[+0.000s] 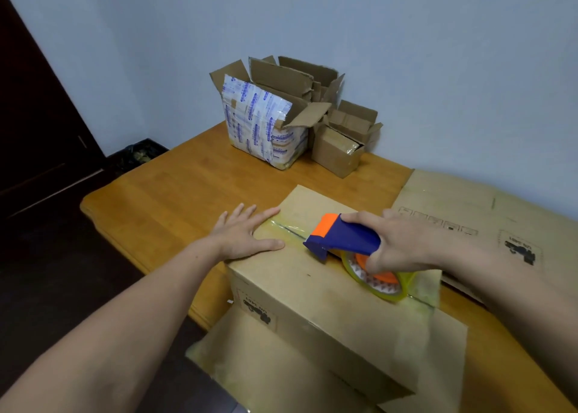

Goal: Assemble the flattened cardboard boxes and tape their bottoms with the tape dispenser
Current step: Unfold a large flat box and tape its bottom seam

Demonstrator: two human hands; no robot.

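The cardboard box (pixel 328 306) stands at the tabletop's (pixel 187 187) near edge, its lower flaps jutting past it. The right grip (pixel 406 244) clasps the tape dispenser (pixel 344 236) on the top seam. The left grip (pixel 247 234), released, lies flat on the box's far-left corner. Bare wood lies to the left, a flattened box (pixel 469 200) is just beside on the right, and opened boxes (pixel 266 125) stand well behind.

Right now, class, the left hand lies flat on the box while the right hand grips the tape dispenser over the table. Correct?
No. The head view shows the right hand gripping the tape dispenser on that same box, along its seam; the left hand lies flat.
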